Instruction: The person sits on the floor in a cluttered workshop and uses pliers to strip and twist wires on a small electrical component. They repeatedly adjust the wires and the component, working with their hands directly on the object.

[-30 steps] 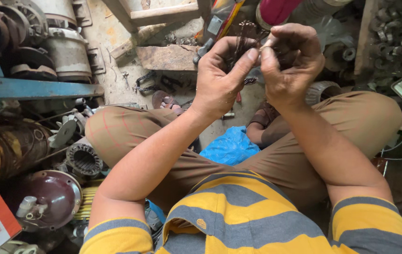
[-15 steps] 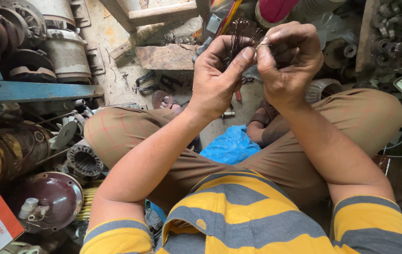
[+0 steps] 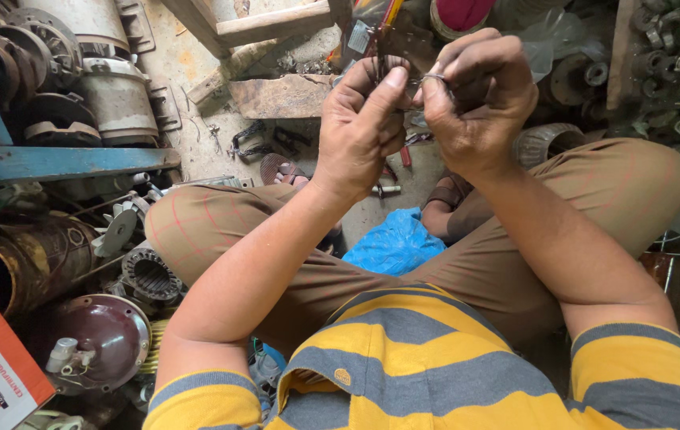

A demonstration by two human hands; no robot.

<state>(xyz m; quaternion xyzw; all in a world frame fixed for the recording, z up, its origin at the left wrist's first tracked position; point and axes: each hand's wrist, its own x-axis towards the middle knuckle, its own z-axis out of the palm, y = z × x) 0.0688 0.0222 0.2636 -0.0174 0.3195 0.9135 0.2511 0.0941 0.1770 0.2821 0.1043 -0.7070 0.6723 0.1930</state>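
Both hands raised over the crossed legs. Left hand (image 3: 364,127) and right hand (image 3: 479,99) pinch a thin wire piece (image 3: 427,79) between thumb and fingertips, fingers clenched on it. Best practice: short grip, hands close, small steady twists, wrists braced.

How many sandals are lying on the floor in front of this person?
1 clearly: a brown sandal on the floor beside the left knee, below the left hand. Another strapped shape under the right hand may be a worn one.
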